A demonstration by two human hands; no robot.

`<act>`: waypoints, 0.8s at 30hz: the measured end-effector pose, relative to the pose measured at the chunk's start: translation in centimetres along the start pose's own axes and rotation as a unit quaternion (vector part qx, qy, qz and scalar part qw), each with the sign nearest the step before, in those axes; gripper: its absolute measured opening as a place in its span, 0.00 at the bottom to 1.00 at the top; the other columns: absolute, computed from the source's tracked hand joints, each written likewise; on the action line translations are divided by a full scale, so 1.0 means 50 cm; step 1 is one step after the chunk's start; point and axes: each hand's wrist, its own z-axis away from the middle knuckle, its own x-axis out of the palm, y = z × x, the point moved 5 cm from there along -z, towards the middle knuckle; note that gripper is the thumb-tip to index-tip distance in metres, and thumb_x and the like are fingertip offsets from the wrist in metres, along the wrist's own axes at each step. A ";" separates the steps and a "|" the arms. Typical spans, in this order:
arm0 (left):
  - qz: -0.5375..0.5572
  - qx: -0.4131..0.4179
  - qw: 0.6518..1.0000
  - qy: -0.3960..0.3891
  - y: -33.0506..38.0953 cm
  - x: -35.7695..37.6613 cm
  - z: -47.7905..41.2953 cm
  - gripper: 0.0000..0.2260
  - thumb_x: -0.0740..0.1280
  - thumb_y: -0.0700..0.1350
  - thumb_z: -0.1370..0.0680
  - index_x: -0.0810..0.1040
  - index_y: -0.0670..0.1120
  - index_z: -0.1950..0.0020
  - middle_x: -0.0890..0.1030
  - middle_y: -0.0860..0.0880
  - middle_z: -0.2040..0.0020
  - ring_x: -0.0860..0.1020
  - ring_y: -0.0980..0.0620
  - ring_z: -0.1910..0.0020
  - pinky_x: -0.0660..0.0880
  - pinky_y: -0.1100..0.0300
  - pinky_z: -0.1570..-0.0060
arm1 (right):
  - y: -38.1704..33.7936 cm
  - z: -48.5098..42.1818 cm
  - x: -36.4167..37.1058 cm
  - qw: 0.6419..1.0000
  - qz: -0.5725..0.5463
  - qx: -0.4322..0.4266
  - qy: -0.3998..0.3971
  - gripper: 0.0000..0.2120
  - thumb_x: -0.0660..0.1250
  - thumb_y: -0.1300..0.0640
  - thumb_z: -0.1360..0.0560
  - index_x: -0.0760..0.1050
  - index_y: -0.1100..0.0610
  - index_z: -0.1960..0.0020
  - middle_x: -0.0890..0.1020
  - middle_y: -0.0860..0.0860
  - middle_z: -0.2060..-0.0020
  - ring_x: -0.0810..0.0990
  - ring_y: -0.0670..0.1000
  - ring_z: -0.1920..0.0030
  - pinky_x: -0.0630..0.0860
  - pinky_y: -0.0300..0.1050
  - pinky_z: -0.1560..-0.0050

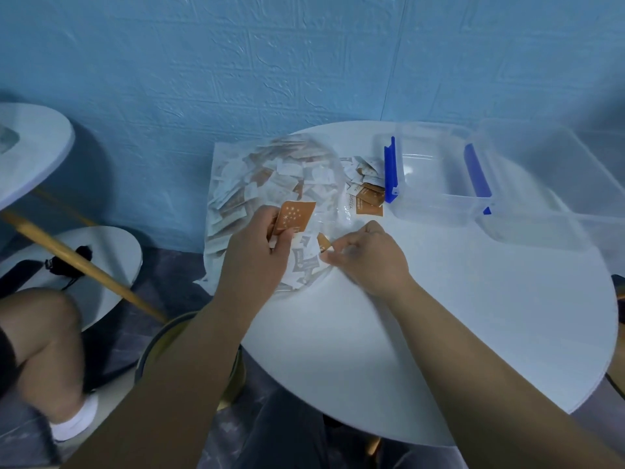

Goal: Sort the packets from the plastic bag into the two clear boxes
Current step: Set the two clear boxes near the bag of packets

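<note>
- Head cam: bag [267,177] lies on table [439,316], at the far left side, stuffed w/ white and orange packets. Its mouth faces the person.
- L hand [252,253] holds orange packet [295,216] up over the bag, thumb and curled fingers on its lower edge.
- R hand [368,257] is curled. Its tips pinch a small packet [324,241] at the bag mouth; only a corner shows.
- Loose pile [367,189] of packets sits between bag and near box [436,198], just beside its blue clip [391,170].
- Far box [548,184] is right next to near box, on the right. Near box looks bare inside; far one is too blurry to tell.
- Feel, my guess: packets are v. light, flat, thin and a bit bendy. They look smooth, so they may slide on each other. Hard to break, but could crease.
- Best hold: pinch one edge or corner w/ thumb + 1 finger. Take one at a time so others don't tag along.
- Bag looks soft, floppy and slippery, so it may shift if tugged; a hand on it would help.
- Sorting looks just begun: most packets are in the bag.
</note>
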 end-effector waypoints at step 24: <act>0.464 -0.227 0.840 -0.165 0.147 0.170 0.098 0.09 0.58 0.39 0.21 0.76 0.46 0.46 0.81 0.44 0.51 0.81 0.48 0.54 0.80 0.54 0.56 | 0.124 0.152 -0.183 0.911 -0.405 -0.015 0.068 0.03 0.70 0.65 0.30 0.76 0.62 0.61 0.81 0.58 0.69 0.79 0.52 0.69 0.79 0.43 0.63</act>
